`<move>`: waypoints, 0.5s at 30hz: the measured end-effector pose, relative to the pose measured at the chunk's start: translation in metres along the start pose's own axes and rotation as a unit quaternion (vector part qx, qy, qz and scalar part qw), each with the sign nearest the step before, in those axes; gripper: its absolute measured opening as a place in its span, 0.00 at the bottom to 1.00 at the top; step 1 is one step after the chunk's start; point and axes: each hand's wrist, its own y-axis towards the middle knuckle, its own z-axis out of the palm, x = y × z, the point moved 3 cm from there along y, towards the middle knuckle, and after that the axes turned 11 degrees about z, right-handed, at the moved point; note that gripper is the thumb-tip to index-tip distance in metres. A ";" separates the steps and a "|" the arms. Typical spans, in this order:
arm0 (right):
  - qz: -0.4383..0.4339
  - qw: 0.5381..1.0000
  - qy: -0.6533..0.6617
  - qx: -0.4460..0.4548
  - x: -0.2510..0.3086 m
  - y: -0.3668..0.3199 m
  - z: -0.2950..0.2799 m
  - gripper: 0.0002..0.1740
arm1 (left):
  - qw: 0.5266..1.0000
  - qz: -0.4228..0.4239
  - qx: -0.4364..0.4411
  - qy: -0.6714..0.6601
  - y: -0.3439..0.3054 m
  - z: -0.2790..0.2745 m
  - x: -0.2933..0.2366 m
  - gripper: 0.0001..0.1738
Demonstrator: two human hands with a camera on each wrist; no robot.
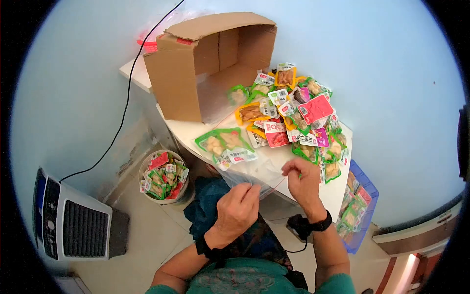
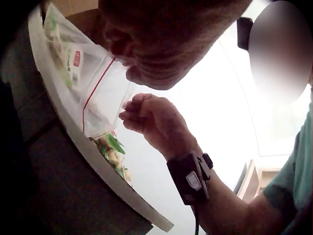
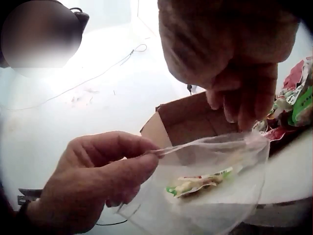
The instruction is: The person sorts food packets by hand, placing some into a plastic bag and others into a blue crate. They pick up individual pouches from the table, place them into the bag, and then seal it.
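- Place type: small indoor packing area; whether it belongs to a shop, workshop or home cannot be determined.
- Work surface: white table (image 1: 188, 128) against a light blue wall (image 1: 391, 93), carrying a pile of sealed food packets (image 1: 316, 109) and an open cardboard box (image 1: 175, 85).
- Containers: round bucket (image 1: 184, 194) and blue crate (image 1: 373, 196), each holding packets, beside the table.
- Packing material: clear plastic bag (image 1: 249, 177) at the table edge.
- Room: pale tiled floor (image 1: 142, 250), stained lower wall, floor-standing appliance (image 1: 85, 229) with a black grille.

No text, brand or number can be read, as the print on the packets (image 1: 316, 109) heaped on the table (image 1: 338, 197) and in the bucket (image 1: 141, 170) at left is too small.
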 end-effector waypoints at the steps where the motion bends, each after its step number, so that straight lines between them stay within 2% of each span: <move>1: 0.042 0.999 0.020 0.002 -0.003 0.008 0.004 0.12 | 1.000 0.001 0.005 0.004 0.000 0.000 -0.001 0.13; 3: 0.126 0.990 0.062 0.007 -0.004 0.022 0.016 0.17 | 1.000 0.003 0.016 0.012 -0.001 -0.002 -0.002 0.13; 4: 0.192 0.972 0.126 0.045 -0.004 0.027 0.020 0.19 | 1.000 0.005 0.018 0.014 -0.002 -0.003 -0.002 0.13; 6: 0.316 0.907 0.251 0.121 -0.001 0.030 0.029 0.27 | 1.000 0.011 0.020 0.015 -0.005 -0.003 -0.002 0.13; 9: 0.402 0.797 0.433 0.123 -0.006 0.029 0.041 0.33 | 0.999 -0.001 0.029 0.024 -0.004 -0.007 -0.004 0.14; 12: 0.389 0.729 0.556 0.092 -0.027 0.032 0.057 0.30 | 0.999 0.006 0.030 0.031 -0.006 -0.007 -0.002 0.14; 15: 0.386 0.703 0.592 0.081 -0.040 0.035 0.061 0.23 | 0.999 0.009 0.031 0.031 -0.005 -0.008 -0.003 0.14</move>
